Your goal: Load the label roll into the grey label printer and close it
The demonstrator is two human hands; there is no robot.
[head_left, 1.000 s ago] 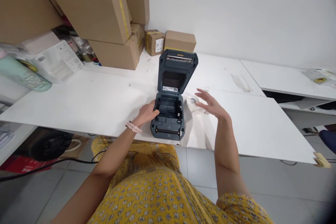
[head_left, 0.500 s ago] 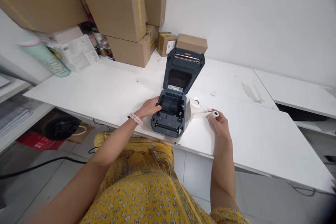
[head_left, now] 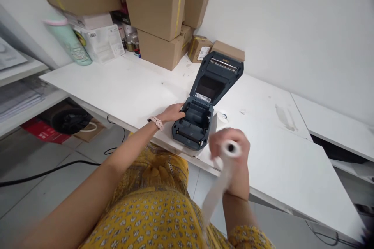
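A small white paper roll (head_left: 230, 148) was held up in front of the chest by the right hand (head_left: 241, 171), near the front edge of the white surface (head_left: 131, 85) and level with it. The fingers (head_left: 214, 146) were clenched round the roll, its dark core turned towards the camera. Roll and hand were blurred. A loose strip of paper (head_left: 216, 190) hung down from the roll, across the wrist and towards the yellow patterned dress (head_left: 152, 218).

The left hand (head_left: 172, 113) was laid against the left wall of a dark grey label printer (head_left: 194, 124), which stood at the front edge of the surface. Its fingertips touched the rim, but it could not be told whether they gripped it. A pale pink watch (head_left: 156, 121) was worn on that wrist. The printer's lid (head_left: 217, 79) was swung up and back, so the empty paper bay was exposed.

A second white roll (head_left: 223, 116) lay on the surface just beside the printer's right side. Cardboard boxes (head_left: 154, 4) were stacked at the back of the surface, against the wall, with a pale green bottle (head_left: 68, 39) to their left.
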